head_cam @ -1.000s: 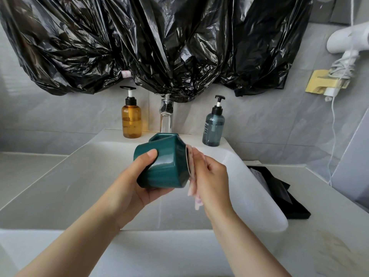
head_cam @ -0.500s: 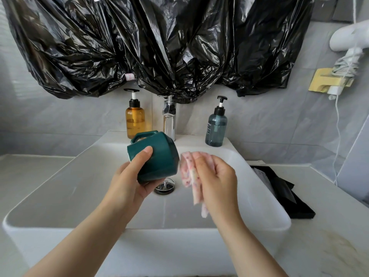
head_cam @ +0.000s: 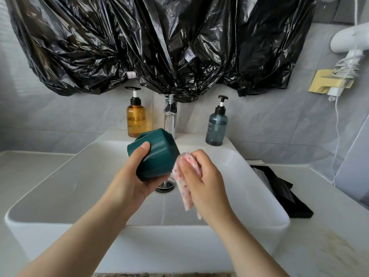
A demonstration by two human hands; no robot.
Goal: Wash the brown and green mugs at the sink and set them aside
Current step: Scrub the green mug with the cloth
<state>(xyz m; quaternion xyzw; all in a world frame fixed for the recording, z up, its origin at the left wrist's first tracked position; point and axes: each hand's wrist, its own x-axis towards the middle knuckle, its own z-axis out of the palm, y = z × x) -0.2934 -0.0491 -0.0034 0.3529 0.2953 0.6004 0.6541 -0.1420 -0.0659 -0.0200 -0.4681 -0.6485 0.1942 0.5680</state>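
My left hand (head_cam: 137,176) grips the dark green mug (head_cam: 157,154), tipped on its side above the white sink basin (head_cam: 60,182), its mouth hidden from me. My right hand (head_cam: 201,182) holds a pink speckled cloth (head_cam: 184,176) pressed against the mug's lower right side. The drain (head_cam: 164,185) shows just under the mug. No brown mug is in view.
A chrome tap (head_cam: 170,114) stands behind the mug, with an amber pump bottle (head_cam: 135,116) to its left and a blue-grey pump bottle (head_cam: 216,124) to its right. Black folded items (head_cam: 283,192) lie on the counter right of the basin. Black plastic (head_cam: 159,43) hangs above.
The cloth came off the mug's mouth, then returned against its side. The mug has turned in my left hand, and the view has pulled back from the basin.
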